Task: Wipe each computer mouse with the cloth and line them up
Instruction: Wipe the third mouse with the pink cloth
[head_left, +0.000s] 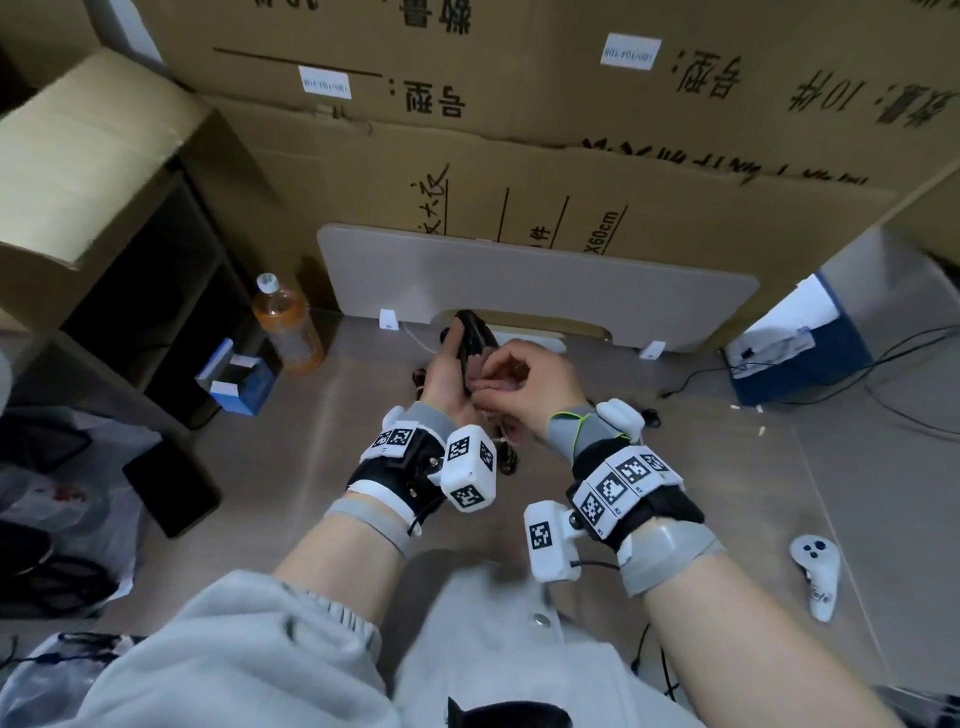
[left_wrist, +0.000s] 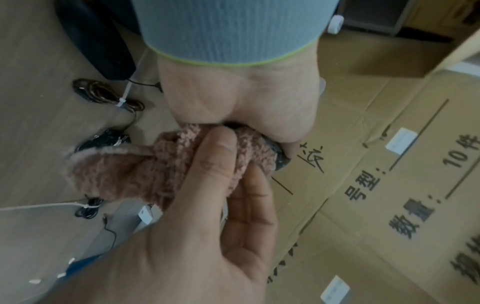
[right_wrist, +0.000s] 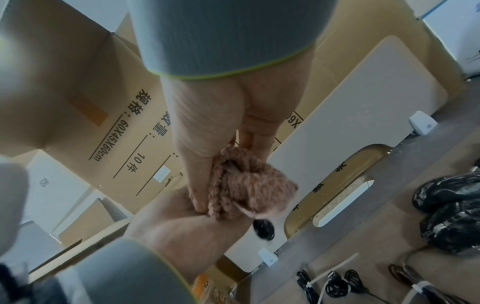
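Mid-wipe: my left hand (head_left: 448, 375) grips a black mouse (head_left: 471, 332) above the floor; my right hand (head_left: 524, 382) pinches the pink cloth (head_left: 491, 384) against it. Other mice (right_wrist: 453, 211) lie right, seemingly not yet lined up.

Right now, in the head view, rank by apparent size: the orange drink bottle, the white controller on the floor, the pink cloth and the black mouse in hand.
1. orange drink bottle
2. white controller
3. black mouse and pink cloth: both largely hidden by the left hand and right hand, so unranked.
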